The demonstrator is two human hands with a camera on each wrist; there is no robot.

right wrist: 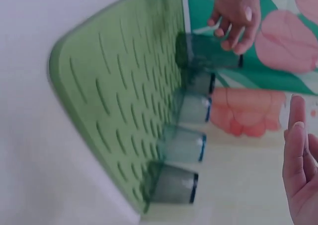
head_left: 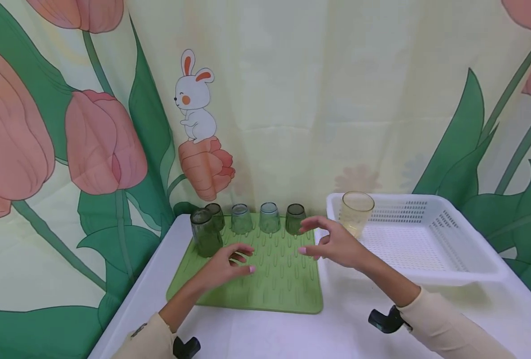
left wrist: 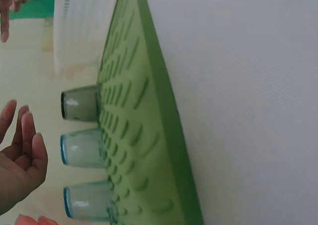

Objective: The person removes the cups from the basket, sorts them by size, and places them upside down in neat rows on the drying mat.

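My left hand (head_left: 222, 268) hovers over the green drying mat (head_left: 274, 286), fingers loosely bent and holding nothing. Just behind it stands a tall dark green glass (head_left: 206, 234) on the mat's left side. My right hand (head_left: 337, 245) is between the mat and the white basket, thumb and fingers apart with nothing in them. Along the mat's back edge is a row of small glasses: a dark one (head_left: 216, 217), a pale green one (head_left: 241, 219), a bluish one (head_left: 269, 218) and a grey one (head_left: 295, 219) near my right fingertips. An amber glass (head_left: 356, 214) stands in the basket's left end, behind my right hand.
The white perforated basket (head_left: 476, 271) takes up the right of the white table (head_left: 265, 334). Behind the table hangs a curtain (head_left: 283, 99) printed with tulips and a rabbit.
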